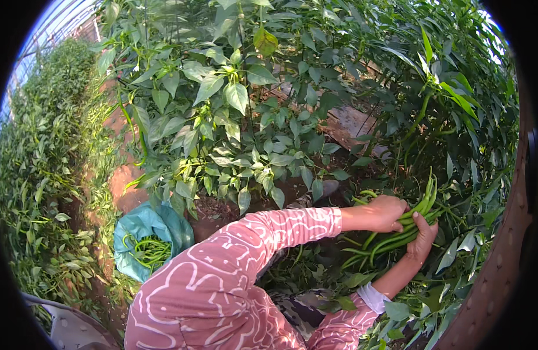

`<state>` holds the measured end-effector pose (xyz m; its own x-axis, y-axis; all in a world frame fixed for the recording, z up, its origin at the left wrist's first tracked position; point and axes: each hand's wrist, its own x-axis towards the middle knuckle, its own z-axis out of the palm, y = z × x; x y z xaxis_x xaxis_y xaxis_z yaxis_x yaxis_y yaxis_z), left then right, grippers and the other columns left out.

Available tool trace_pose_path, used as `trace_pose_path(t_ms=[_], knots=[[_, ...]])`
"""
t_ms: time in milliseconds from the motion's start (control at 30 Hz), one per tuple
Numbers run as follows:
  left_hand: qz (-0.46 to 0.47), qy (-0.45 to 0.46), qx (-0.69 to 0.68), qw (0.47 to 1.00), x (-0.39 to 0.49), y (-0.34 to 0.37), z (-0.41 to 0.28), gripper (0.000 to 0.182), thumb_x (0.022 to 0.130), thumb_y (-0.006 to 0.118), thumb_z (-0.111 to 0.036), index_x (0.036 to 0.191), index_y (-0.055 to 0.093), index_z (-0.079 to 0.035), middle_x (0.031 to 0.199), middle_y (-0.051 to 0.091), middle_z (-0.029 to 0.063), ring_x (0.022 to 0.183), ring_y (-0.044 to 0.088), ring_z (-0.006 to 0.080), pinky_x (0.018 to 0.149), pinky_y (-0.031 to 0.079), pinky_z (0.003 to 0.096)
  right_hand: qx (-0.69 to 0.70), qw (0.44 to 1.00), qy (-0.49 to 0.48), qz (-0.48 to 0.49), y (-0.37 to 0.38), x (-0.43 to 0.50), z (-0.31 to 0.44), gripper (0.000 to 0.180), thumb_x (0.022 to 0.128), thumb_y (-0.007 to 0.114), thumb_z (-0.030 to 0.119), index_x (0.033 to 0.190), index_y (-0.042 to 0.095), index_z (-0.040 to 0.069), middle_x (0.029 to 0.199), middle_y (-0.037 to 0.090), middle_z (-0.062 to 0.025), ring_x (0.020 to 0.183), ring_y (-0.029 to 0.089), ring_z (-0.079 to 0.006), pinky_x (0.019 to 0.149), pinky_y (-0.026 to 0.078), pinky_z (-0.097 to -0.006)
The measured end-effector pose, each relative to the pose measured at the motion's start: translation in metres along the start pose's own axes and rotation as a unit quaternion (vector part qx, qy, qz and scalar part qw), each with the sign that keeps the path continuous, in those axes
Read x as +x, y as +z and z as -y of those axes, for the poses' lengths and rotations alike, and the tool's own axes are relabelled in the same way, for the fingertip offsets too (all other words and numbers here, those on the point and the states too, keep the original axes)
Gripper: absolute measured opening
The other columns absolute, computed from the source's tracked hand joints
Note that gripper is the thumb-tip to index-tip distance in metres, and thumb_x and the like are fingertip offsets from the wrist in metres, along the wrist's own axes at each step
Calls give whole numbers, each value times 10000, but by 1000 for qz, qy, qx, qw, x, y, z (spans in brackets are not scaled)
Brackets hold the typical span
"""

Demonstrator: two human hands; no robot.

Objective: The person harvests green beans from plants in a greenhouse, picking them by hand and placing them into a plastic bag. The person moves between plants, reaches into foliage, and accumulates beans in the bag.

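A bunch of long green chili peppers (393, 243) lies across my right hand (423, 236), with my thumb over the top of it. My left hand (380, 214) meets the bunch from the left, fingers curled around the upper peppers close to the right thumb. The pepper ends stick out up to the right and down to the left. Just how far the left fingers wrap around is hidden. Leafy pepper plants (461, 210) crowd around both hands.
A teal plastic bag (181, 227) stands open on the ground at left, with many green peppers (153, 251) inside. Tall pepper plants (234, 96) rise in front. A soil path (124, 175) runs along the left beside another plant row (41, 153).
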<state>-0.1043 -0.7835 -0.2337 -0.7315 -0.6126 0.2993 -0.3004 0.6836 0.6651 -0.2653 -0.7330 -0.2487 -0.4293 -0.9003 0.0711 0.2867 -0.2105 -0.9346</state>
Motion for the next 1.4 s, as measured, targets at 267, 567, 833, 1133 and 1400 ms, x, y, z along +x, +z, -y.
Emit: trace_pose_path(t_ms=[267, 567, 833, 1133, 1400], knots=[[-155, 12, -62, 986, -10, 17, 11, 247, 787, 558, -139, 835, 434, 68, 758, 519, 224, 724, 527, 397, 630, 419, 449, -6, 997, 47, 64, -29, 16, -11, 269, 797, 583, 36, 1044, 504, -35, 898, 588, -108, 801, 571, -173, 718, 481, -303], [-275, -12, 39, 961, -230, -60, -6, 263, 772, 602, -76, 928, 401, -8, 763, 475, 156, 674, 493, 373, 554, 378, 418, -5, 994, 37, 104, -38, 51, -27, 221, 812, 588, 92, 994, 536, -22, 823, 583, -81, 706, 557, -164, 692, 486, -313], [-411, -498, 335, 686, -495, -75, 1, 293, 801, 541, -95, 1038, 410, 18, 861, 515, 218, 800, 515, 396, 692, 416, 433, -23, 993, 53, 102, -1, 51, -40, 214, 808, 589, 86, 987, 531, -17, 811, 578, -79, 694, 553, -161, 684, 485, -311], [-305, -615, 462, 562, -641, -33, 67, 240, 746, 474, -14, 986, 455, -15, 976, 480, 176, 973, 461, 339, 819, 374, 458, -33, 994, 51, 95, -3, 60, -35, 208, 803, 591, 79, 978, 525, -11, 796, 573, -77, 681, 549, -158, 676, 484, -309], [-121, -792, 62, 596, -617, -8, 102, 381, 762, 534, -244, 1028, 518, 27, 1085, 548, 189, 925, 552, 361, 769, 446, 424, -28, 996, 53, 66, 2, 53, -41, 202, 798, 592, 72, 971, 520, -6, 783, 569, -76, 669, 545, -156, 668, 483, -307]])
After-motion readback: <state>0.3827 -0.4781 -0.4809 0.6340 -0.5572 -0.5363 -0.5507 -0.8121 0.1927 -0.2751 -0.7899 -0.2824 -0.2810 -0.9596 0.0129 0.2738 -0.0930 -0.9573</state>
